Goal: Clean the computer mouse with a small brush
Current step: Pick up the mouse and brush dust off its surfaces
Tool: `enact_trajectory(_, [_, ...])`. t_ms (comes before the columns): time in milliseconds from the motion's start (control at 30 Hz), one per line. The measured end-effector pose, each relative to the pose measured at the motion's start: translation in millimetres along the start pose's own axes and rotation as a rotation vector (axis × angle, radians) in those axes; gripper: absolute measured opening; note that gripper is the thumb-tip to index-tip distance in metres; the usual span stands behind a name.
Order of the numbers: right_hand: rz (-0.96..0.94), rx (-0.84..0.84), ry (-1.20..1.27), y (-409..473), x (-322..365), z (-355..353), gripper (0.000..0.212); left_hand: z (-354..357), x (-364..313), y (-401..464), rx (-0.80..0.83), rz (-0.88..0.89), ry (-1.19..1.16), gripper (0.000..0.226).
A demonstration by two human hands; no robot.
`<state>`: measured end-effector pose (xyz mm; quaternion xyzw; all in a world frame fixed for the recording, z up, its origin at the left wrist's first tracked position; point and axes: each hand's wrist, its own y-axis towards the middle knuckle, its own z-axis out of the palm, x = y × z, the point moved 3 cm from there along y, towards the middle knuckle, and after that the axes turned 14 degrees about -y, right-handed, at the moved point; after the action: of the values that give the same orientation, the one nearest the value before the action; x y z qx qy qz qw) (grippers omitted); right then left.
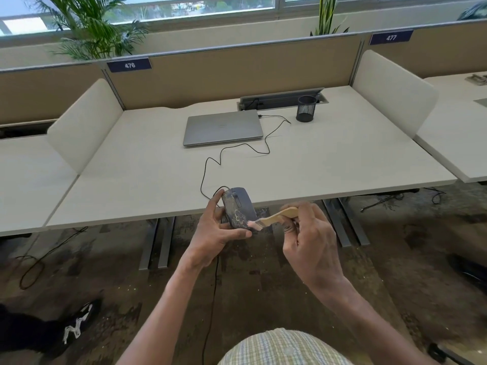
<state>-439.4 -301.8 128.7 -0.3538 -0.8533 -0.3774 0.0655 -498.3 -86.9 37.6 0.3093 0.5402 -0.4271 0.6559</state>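
Observation:
My left hand [214, 231] grips a dark grey wired computer mouse [238, 206], streaked with pale dust, in the air just in front of the desk's near edge. Fingers lie along its left side and the thumb runs under its near end. My right hand [309, 241] holds a small wooden-handled brush [279, 216] by the handle. The brush's pale bristles touch the mouse's near right end. The mouse's black cable [210, 164] snakes back across the desk to the laptop.
A shut silver laptop [223, 127] lies at the middle back of the white desk [329, 164]. A black mesh pen cup [306, 108] stands to its right by a cable hatch. White side dividers flank the desk. Cables and a shoe [79, 325] lie on the floor.

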Motion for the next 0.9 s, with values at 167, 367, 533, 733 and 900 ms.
enact_trajectory(167, [0.028,-0.022,0.010,-1.6,-3.7,-2.3,0.026,0.7,-0.8,-1.3,-0.004,0.000,-0.005,0.131])
enact_trajectory(367, [0.016,-0.018,0.016,-4.6,-4.6,-1.1,0.027,0.0,-2.9,-2.0,-0.009,0.011,0.027,0.131])
enact_trajectory(533, [0.077,0.016,0.011,-9.8,-15.5,-0.3,0.020,-2.6,0.4,-2.5,-0.008,0.007,0.014,0.133])
enact_trajectory(733, [0.087,-0.016,0.056,-3.3,-12.0,-1.1,0.022,0.6,3.8,-2.0,0.002,0.004,0.009,0.133])
enact_trajectory(900, [0.101,0.033,0.035,-11.5,-19.7,3.8,0.018,-3.1,5.4,-2.2,-0.009,0.001,-0.005,0.133])
